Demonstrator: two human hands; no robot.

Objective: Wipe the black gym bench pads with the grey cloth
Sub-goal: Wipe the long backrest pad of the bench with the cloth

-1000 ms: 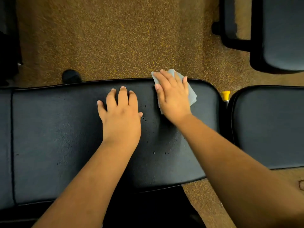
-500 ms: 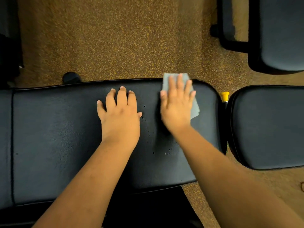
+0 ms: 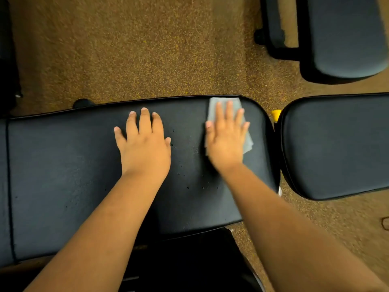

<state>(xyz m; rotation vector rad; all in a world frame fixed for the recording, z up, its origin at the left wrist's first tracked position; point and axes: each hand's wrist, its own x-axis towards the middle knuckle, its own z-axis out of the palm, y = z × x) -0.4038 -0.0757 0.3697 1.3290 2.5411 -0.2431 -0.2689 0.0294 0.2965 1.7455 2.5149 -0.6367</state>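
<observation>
A long black bench pad [image 3: 63,175] stretches across the view below me. My right hand [image 3: 226,140] lies flat with straight fingers on the grey cloth [image 3: 248,142], pressing it onto the pad near its far right end. My left hand [image 3: 145,144] rests flat on the pad to the left of it, fingers straight and holding nothing. Small droplets [image 3: 185,178] dot the pad between the two hands. A second black pad [image 3: 336,144] sits to the right across a narrow gap.
A yellow knob [image 3: 276,114] shows in the gap between the two pads. Another bench with a black frame [image 3: 345,34] stands at the top right. Brown speckled floor [image 3: 147,49] lies beyond the pad. Dark equipment lines the left edge.
My right hand has slid the cloth to the right along the pad's far edge and turned its fingers from angled left to pointing straight ahead. My left hand has stayed in place.
</observation>
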